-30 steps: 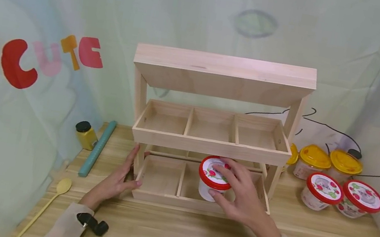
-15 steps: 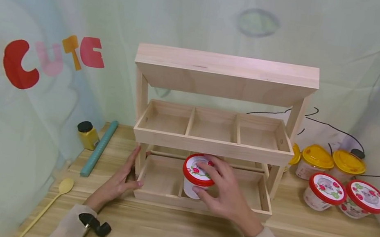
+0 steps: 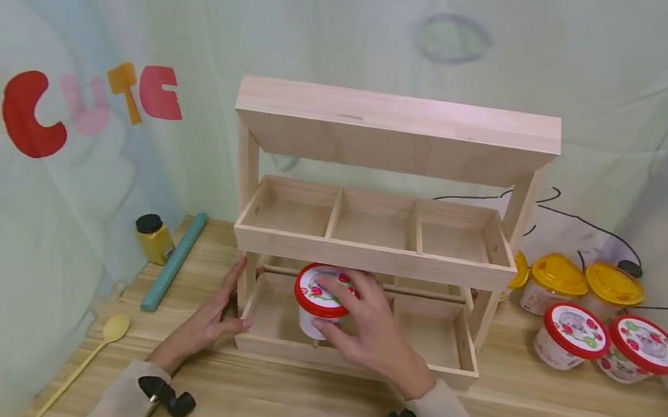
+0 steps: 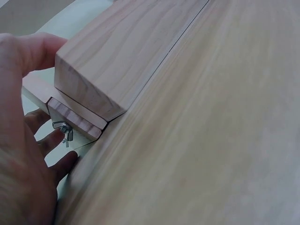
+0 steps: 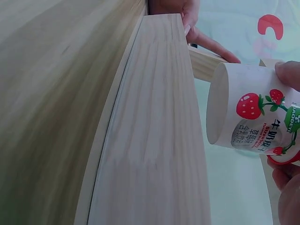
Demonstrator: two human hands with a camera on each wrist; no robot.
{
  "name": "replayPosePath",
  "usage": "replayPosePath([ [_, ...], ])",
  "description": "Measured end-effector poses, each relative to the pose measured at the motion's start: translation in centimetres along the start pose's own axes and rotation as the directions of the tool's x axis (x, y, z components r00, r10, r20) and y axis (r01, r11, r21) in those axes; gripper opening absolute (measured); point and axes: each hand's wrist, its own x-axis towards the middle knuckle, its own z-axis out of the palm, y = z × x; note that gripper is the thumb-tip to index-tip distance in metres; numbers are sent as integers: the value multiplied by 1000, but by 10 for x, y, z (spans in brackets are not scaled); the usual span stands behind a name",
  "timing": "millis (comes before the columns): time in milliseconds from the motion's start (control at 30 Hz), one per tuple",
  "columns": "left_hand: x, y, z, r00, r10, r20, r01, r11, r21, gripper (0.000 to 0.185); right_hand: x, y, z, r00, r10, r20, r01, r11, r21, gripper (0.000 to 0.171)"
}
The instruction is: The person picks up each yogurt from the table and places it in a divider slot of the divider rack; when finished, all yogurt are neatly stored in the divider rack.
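- Desk (image 3: 276, 411): flat supporting surface with a streaked, light-brown wood grain.
- Wooden rack (image 3: 372, 258): stands upright on the desk; pale, smooth, bare boards form straight-edged tiers beneath a broad top panel.
- Lower tray (image 3: 285, 351): shallow, rectangular tier divided into compartments, its long axis running left to right before the person.
- Left hand (image 3: 207, 323): at the rack's left end, apart from the red-lidded tub; its thumb lies on the tray's front corner and its fingers reach round the left upright (image 3: 246, 282), clamped on the rack.
- Right hand (image 3: 369, 338): the nearer of the two to the tub and in contact with it; thumb against the wall, other fingers over the lid, clamped on the tub.
- Red-lidded tub (image 3: 312, 296): directly within the right fingers, above the lower tray at the meeting of its left and middle compartments, the left lying just beside it; axis roughly upright. The right wrist view shows its base apart from the front board. The form is round and squat, narrowing downward; the white wall bears printed strawberries.
- Two further tubs (image 3: 572, 337): similar lids, right of the rack.
- Yellow jar (image 3: 154, 242): black-capped, left of the rack.
- Wing nut (image 4: 65, 131): metal fastener near the left fingers.
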Motion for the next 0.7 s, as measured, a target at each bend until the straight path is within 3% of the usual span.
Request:
replayPosePath([
  [300, 0, 2, 0, 998, -56, -1, 56, 998, 22, 110, 15, -1, 22, 997, -73, 35, 72, 997, 12, 66],
  [700, -2, 2, 0, 998, -55, -6, 56, 998, 39, 110, 25, 0, 48, 986, -137, 95, 144, 987, -68, 63],
])
